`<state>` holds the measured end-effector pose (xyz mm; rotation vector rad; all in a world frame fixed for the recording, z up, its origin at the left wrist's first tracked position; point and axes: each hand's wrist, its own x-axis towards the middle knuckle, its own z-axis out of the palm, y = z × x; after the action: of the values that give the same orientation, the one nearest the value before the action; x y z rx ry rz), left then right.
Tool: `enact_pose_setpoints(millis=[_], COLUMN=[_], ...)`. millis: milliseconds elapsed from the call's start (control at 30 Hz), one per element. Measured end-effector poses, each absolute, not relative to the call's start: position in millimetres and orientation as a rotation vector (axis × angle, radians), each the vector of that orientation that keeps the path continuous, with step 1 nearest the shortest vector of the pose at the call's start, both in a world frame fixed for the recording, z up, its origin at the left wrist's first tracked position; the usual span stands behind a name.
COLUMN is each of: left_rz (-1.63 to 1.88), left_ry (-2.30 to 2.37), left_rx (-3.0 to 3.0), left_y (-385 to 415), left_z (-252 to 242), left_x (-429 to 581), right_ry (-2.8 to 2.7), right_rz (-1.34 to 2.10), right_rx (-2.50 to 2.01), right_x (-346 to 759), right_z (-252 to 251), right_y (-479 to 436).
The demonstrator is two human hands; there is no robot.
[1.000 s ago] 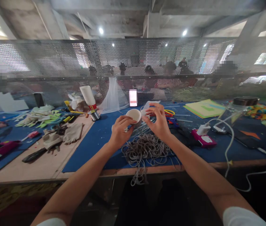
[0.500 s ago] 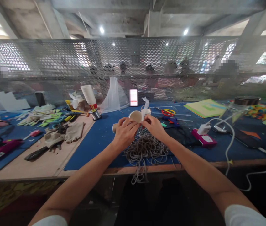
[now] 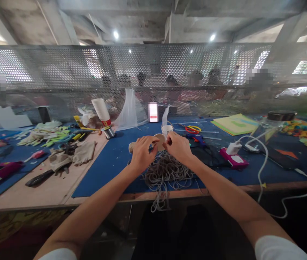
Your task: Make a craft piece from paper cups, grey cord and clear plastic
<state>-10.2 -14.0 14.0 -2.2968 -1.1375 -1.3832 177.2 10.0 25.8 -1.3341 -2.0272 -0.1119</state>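
My left hand [image 3: 144, 152] is curled at the near left side of a paper cup [image 3: 159, 138], its thumb and fingers closed on the cup's edge. On the cup's right, my right hand [image 3: 179, 147] has its fingers bent into a pinch; whatever is in the pinch is too small to make out. Both hands partly cover the cup. Beneath them lies a loose heap of grey cord [image 3: 166, 175], some loops hanging over the table edge. Just behind stands a small white cup with a handle [image 3: 167, 128], a translucent strip rising from it. A small roll [image 3: 131, 147] sits left of my left hand.
At left are a stack of paper cups [image 3: 101, 110] on a metal spool, gloves [image 3: 84, 153] and a black-handled tool [image 3: 41, 177]. Scissors [image 3: 193, 129], a glue gun [image 3: 199, 140], paper sheets [image 3: 234, 124] and a purple power strip [image 3: 233, 159] with a white cable lie right.
The paper cup has tipped and sunk lower between my hands. My left fingers have drawn back and curled. My right hand stays pinched, and the translucent strip stands straighter.
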Motion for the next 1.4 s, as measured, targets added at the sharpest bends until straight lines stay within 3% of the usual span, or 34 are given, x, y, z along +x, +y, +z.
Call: enact_pose_setpoints(millis=[367, 767, 1400], left_rz=[-1.201, -1.329, -1.479], left_ry=[-0.938, -0.920, -0.912], left_rx=[-2.280, -2.230, -2.269], left_y=[-1.2, 1.4, -4.1], left_z=[24.6, 28.4, 30.2], left_x=[-16.3, -14.7, -9.5], right_ry=[-2.230, -2.176, -2.158], right_rz=[-0.256, -0.428, -0.408], right_rx=[-1.227, -1.079, -1.042], right_x=[178.2, 182.2, 182.0], right_z=[31.6, 39.8, 38.8], right_y=[4.0, -2.2, -1.6])
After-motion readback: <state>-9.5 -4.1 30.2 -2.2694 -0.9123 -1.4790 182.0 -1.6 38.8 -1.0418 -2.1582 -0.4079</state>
